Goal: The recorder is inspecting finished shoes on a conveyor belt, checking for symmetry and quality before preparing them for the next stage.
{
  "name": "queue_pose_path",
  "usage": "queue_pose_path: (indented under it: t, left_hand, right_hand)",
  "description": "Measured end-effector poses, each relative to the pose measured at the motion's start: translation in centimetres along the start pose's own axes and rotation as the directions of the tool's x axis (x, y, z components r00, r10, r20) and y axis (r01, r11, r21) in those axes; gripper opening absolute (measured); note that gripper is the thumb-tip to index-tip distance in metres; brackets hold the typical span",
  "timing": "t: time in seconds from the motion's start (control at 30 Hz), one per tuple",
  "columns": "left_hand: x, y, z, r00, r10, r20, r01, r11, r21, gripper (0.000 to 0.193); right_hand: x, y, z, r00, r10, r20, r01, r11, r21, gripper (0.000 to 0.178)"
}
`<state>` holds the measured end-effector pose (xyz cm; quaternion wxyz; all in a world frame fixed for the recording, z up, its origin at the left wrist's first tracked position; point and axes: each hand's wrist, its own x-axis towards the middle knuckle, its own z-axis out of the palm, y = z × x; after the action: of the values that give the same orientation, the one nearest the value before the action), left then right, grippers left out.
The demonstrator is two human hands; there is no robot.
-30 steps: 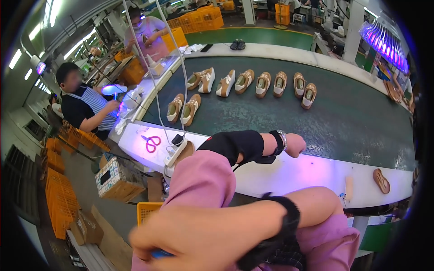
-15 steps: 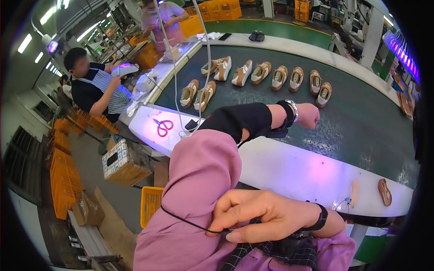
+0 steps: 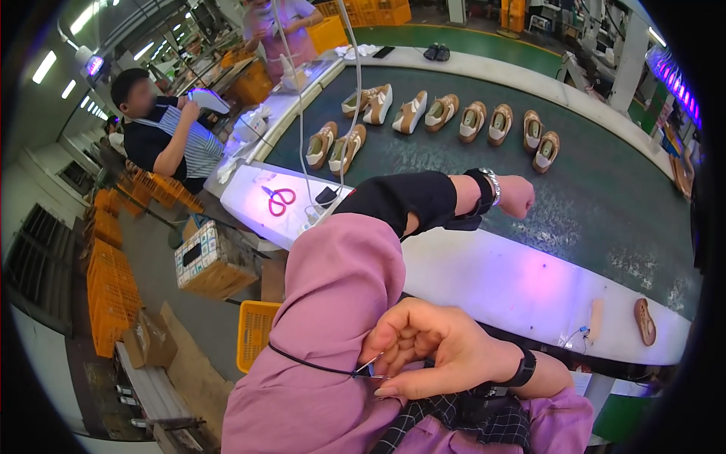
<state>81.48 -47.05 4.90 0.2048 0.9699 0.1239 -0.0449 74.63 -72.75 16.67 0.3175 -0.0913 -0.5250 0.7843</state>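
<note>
Right hand (image 3: 442,352) is pinching a thin black cord (image 3: 310,366) against the pink sleeve (image 3: 333,303), fingers closed on it; cord's running out sideways to the hand's left. Left hand (image 3: 516,196) is curled into a fist further out, over the white table edge (image 3: 514,284). Beyond it, tan shoes (image 3: 484,121) are sitting on the green belt (image 3: 605,204); pink scissors (image 3: 279,200) off left.

Glowing screen (image 3: 95,65) mounted high at far left, brown cardboard box (image 3: 148,340) on the floor at lower left, printed white carton (image 3: 212,261) beside the table (image 3: 484,280)
</note>
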Motion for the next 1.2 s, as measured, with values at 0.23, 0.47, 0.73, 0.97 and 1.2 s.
queue_pose_path:
  t: [0.23,0.47,0.73,0.97,1.2]
  left_hand:
    - [0.0,0.9,0.3,0.999,0.030,-0.015,-0.030,0.999,0.029,0.016]
    - [1.3,1.2,0.6,0.999,0.047,0.019,-0.048,0.998,0.029,0.016]
    - [2.5,1.4,1.4,0.995,0.095,0.009,-0.095,0.995,0.030,0.015]
    - [2.6,2.2,1.4,0.995,0.104,-0.003,-0.103,0.993,0.055,0.015]
    - [3.6,2.0,2.5,0.990,0.144,0.007,-0.144,0.986,0.078,0.016]
  right_hand:
    - [-0.7,0.6,0.3,0.999,0.000,-0.052,0.003,0.999,0.054,0.036]
    - [-1.1,1.2,0.1,0.997,-0.001,-0.081,0.017,0.980,0.197,0.029]
    - [-1.2,1.8,-0.1,0.998,0.007,-0.057,0.011,0.955,0.298,0.029]
    - [-1.2,1.0,-1.1,0.954,-0.282,-0.100,0.243,0.926,-0.287,0.022]
    - [-0.8,0.6,-2.4,0.917,-0.399,0.019,0.369,0.827,-0.423,0.019]
